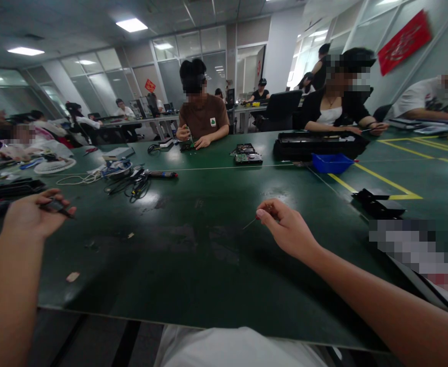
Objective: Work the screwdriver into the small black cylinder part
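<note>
My left hand (32,216) is raised over the table's left side, its fingers closed around a slim dark pointed tool (57,206). Whether that tool is a pair of tweezers or something else, I cannot make out. Right of centre, my right hand (287,224) pinches a small screwdriver (250,223). Its thin metal shaft points down and to the left, and a bit of red shows at the fingertips; the rest of the handle is hidden in my fingers. Under both hands lies the dark green tabletop (178,275).
Cables (135,183) lie bundled at left centre, beside a white round fan-like part (54,164). Opposite, a person (203,117) handles a small board near a hard drive (248,158). A blue tray (331,162), a long black casing (319,146) and black brackets (379,204) occupy the right.
</note>
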Demonstrator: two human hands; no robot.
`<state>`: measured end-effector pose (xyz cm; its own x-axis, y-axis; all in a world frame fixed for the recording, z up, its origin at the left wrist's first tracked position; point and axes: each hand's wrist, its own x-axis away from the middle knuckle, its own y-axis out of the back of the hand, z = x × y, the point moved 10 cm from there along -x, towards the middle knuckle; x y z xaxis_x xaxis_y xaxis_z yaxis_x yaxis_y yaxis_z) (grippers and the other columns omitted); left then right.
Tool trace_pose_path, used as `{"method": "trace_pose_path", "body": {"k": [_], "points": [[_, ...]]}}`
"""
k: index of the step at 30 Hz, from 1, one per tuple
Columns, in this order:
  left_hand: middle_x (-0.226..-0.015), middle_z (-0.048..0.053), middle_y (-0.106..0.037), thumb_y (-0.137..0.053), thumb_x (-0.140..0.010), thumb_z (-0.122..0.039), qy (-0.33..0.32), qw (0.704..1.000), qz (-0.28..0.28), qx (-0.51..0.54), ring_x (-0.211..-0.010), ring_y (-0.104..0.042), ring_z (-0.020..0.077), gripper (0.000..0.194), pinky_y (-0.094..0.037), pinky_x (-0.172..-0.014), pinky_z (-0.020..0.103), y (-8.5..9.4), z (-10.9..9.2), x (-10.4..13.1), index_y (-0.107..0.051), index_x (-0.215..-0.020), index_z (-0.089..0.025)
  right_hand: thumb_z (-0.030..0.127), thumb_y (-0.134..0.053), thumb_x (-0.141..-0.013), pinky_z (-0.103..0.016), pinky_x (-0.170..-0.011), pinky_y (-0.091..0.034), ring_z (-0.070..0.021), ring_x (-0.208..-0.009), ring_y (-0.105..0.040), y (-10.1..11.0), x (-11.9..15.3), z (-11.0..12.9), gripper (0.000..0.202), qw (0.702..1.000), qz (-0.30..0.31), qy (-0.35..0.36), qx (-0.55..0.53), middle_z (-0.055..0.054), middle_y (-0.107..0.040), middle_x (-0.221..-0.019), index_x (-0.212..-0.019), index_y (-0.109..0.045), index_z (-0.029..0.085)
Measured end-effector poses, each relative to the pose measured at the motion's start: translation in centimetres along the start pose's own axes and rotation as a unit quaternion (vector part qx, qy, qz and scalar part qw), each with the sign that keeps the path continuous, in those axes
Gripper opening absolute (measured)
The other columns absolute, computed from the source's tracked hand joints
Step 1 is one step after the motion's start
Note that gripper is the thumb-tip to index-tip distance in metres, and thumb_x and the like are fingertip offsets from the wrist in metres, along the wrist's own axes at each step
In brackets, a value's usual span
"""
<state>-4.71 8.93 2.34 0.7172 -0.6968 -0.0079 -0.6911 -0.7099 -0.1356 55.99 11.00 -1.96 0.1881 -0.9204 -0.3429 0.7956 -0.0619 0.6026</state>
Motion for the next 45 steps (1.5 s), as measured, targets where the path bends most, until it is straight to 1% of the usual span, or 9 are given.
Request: {"method": "trace_pose_path", "body": {"k": [2,9,14,19,26,30,34,38,45], "points": [[-0.069,0.001,-0.048,-0.048,-0.056,0.0,0.036,0.998,0.006,0.044,-0.063,-0.044,0.0165,0.027,-0.042,-0.075,0.04,-3.8,0.2,2.3,-0.05,-0.079,-0.013,0.043,-0.05,-0.098,-0.032,-0.064,-0.047,-0.0186,-0.067,-0.066,-0.1,0.0,-0.2,0.022,1.0,0.006,-0.014,-0.006,0.0,-0.067,-0.072,-0.1,-0.06,0.023],[-0.069,0.002,-0.046,-0.046,-0.058,-0.001,0.095,0.961,0.246,0.08,-0.064,-0.047,0.0159,0.024,-0.041,-0.064,0.032,-19.1,3.0,9.9,-0.052,-0.078,-0.014,0.038,-0.049,-0.098,-0.035,-0.069,-0.05,-0.0204,-0.074,-0.069,-0.2,0.2,-0.1,0.023,1.0,0.008,-0.002,-0.011,-0.001,-0.069,-0.077,-0.112,-0.058,0.023],[-0.07,0.003,-0.046,-0.049,-0.054,-0.004,0.133,0.916,0.374,0.067,-0.064,-0.048,0.0169,0.029,-0.041,-0.06,0.032,-26.7,6.8,15.8,-0.057,-0.08,-0.014,0.035,-0.052,-0.096,-0.037,-0.074,-0.053,-0.0226,-0.084,-0.07,0.6,0.2,0.0,0.022,0.999,-0.03,0.009,-0.03,-0.006,-0.073,-0.093,-0.113,-0.058,0.022],[-0.078,0.007,-0.053,-0.05,-0.059,-0.01,0.092,0.852,0.512,0.061,-0.071,-0.051,0.0194,0.027,-0.042,-0.067,0.037,-32.4,8.4,23.3,-0.06,-0.084,-0.015,0.039,-0.053,-0.096,-0.034,-0.068,-0.05,-0.0206,-0.072,-0.069,0.7,0.2,0.4,0.022,1.0,-0.019,0.001,0.003,-0.002,-0.071,-0.078,-0.107,-0.063,0.022],[-0.101,0.008,-0.062,-0.058,-0.065,0.003,-0.166,0.797,0.549,-0.188,-0.094,-0.058,0.0245,0.05,-0.043,-0.086,0.044,-33.9,11.6,29.4,-0.059,-0.108,-0.023,0.046,-0.059,-0.093,-0.03,-0.058,-0.043,-0.0168,-0.06,-0.06,1.1,0.5,1.4,0.026,0.999,-0.031,0.024,0.028,0.001,-0.064,-0.067,-0.083,-0.063,0.022],[-0.105,0.01,-0.065,-0.066,-0.076,-0.005,-0.216,0.779,0.537,-0.24,-0.099,-0.061,0.0281,0.033,-0.044,-0.09,0.048,-33.2,13.2,29.2,-0.064,-0.104,-0.024,0.045,-0.06,-0.092,-0.03,-0.056,-0.041,-0.016,-0.058,-0.056,1.7,0.9,2.0,0.025,0.997,-0.052,0.047,0.029,0.001,-0.061,-0.065,-0.083,-0.062,0.022],[-0.118,0.008,-0.067,-0.072,-0.079,-0.009,-0.284,0.752,0.541,-0.246,-0.114,-0.059,0.0282,0.033,-0.039,-0.105,0.05,-33.1,12.4,29.0,-0.07,-0.108,-0.025,0.037,-0.056,-0.095,-0.032,-0.063,-0.047,-0.0178,-0.067,-0.063,2.4,1.2,2.3,0.018,0.994,-0.083,0.067,-0.001,-0.002,-0.067,-0.074,-0.091,-0.064,0.021],[-0.122,0.006,-0.068,-0.071,-0.084,-0.015,-0.302,0.759,0.51,-0.271,-0.117,-0.059,0.0268,0.038,-0.034,-0.111,0.053,-32.8,11.9,28.6,-0.067,-0.12,-0.027,0.039,-0.058,-0.095,-0.036,-0.071,-0.053,-0.0221,-0.079,-0.071,2.6,1.3,1.4,0.025,0.992,-0.101,0.05,-0.055,-0.005,-0.074,-0.086,-0.11,-0.064,0.021],[-0.12,0.005,-0.07,-0.072,-0.085,-0.024,-0.319,0.755,0.503,-0.273,-0.115,-0.062,0.0257,0.032,-0.037,-0.111,0.049,-32.7,11.7,28.8,-0.069,-0.117,-0.025,0.039,-0.058,-0.095,-0.04,-0.074,-0.056,-0.0244,-0.087,-0.073,1.5,1.1,1.3,0.025,0.996,-0.061,0.048,-0.054,-0.007,-0.076,-0.096,-0.112,-0.064,0.022]]}}
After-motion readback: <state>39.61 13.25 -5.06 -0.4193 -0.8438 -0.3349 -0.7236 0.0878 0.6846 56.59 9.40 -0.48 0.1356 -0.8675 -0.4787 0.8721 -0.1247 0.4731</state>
